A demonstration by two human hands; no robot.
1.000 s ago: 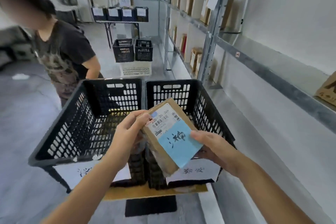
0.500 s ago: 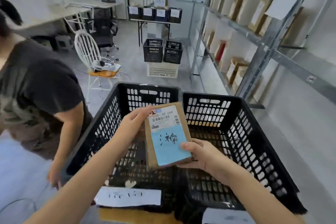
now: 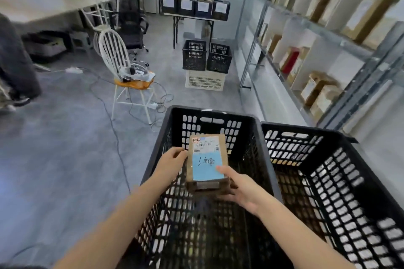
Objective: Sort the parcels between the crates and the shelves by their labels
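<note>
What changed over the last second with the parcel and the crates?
The parcel went from raised and tilted over the seam between the crates to lower and squarer, over the left crate. The view swung left, so the other person is now at the frame's edge. Unchanged: left hand and right hand both hold it; right crate stays beside the left.
</note>
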